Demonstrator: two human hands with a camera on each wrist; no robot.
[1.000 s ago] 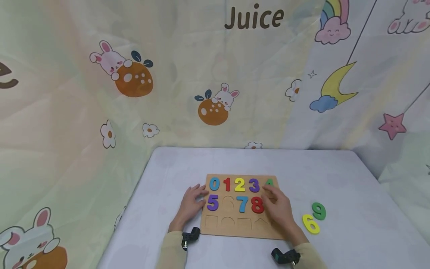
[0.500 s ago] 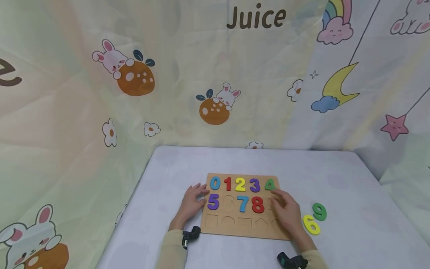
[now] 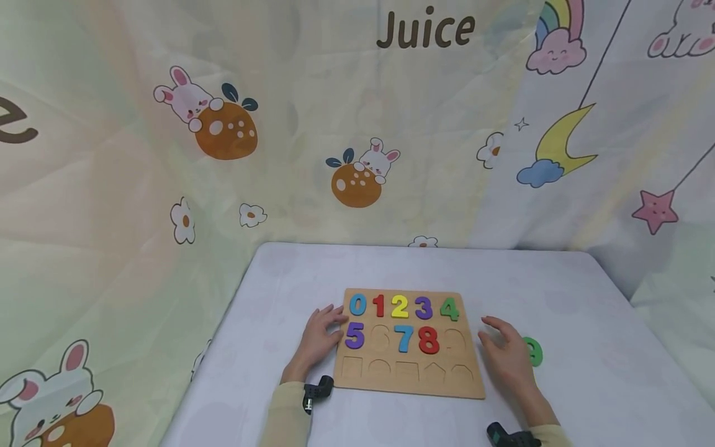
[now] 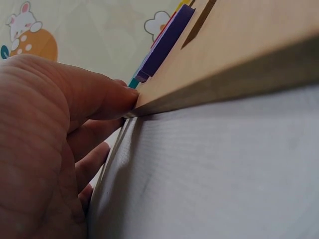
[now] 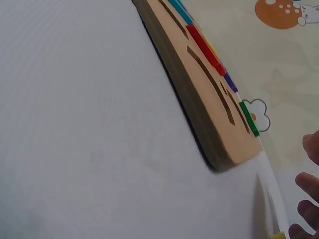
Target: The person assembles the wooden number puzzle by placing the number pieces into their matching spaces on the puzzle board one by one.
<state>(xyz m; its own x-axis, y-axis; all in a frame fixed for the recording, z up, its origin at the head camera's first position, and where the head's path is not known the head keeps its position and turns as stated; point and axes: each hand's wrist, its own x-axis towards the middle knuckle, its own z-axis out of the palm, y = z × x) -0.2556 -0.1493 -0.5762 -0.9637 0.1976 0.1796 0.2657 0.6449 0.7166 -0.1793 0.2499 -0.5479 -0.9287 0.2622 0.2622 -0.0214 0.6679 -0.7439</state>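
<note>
A wooden number puzzle board lies on the table. Its top row holds 0, 1, 2, 3 and a green 4; below are a purple 5, a blue 7 and a red 8, with bare outlines elsewhere. My left hand rests against the board's left edge, its thumb touching the edge. Right of the board, my right hand hovers with relaxed fingers and nothing between them. It partly covers a green 9. A yellow piece peeks in below the right fingers.
A white cloth covers the table. Behind it hangs a curtain printed with rabbits, oranges and the word Juice. Black wrist cameras sit on both wrists, the left camera close to the board's front left corner.
My right hand has moved off the board to the right, uncovering the 4 and the outline beside the 8. It now hides the yellow 6 and part of the 9. The left hand stays put.
</note>
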